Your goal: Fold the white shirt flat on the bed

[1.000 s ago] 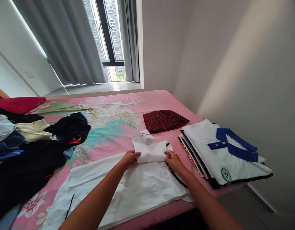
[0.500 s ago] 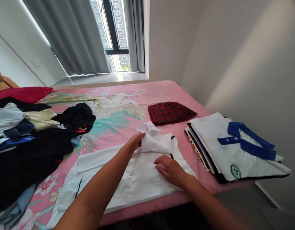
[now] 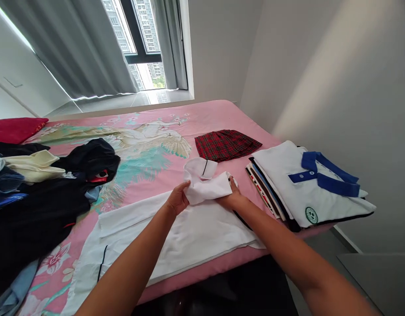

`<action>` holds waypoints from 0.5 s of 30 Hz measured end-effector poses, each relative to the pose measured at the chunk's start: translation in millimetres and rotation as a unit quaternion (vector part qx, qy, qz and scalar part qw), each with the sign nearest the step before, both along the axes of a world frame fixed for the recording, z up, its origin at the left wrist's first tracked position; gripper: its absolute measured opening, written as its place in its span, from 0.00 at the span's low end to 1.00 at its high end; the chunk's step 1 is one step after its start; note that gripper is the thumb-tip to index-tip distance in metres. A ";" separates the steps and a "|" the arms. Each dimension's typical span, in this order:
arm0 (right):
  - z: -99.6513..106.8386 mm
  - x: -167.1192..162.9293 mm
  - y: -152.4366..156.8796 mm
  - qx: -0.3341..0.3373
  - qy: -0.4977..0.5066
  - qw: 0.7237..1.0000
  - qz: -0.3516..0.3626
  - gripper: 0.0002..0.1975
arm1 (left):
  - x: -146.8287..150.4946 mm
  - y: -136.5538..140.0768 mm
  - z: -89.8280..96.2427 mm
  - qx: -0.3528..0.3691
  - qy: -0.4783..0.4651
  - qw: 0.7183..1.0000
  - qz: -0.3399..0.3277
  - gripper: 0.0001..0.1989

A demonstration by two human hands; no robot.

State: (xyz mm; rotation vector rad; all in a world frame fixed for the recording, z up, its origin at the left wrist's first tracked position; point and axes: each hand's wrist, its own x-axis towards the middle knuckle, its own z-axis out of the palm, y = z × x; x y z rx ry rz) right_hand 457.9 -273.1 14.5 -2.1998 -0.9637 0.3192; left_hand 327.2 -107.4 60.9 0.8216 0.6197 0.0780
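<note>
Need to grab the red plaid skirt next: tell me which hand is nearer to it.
Right. The right hand is below the red plaid skirt, on the white shirt's bunched end; the left hand grips farther left.

Two hands [image 3: 205,199], perhaps two stacks [image 3: 308,188]

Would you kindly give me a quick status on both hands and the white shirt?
Left hand gripping white shirt at its folded upper part. Right hand pinching the same fold. Folded stack beside it, apart.

we saw bright daylight from the window [image 3: 136,48] | glare blown out there | soft shadow band on the wall [image 3: 337,79] | edges stretched | focus sharp
</note>
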 end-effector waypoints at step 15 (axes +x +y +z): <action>16.2 14.8 -7.6 -0.048 -0.067 0.996 0.018 0.14 | -20.3 -12.8 -28.5 0.040 -0.022 0.998 -0.045 0.23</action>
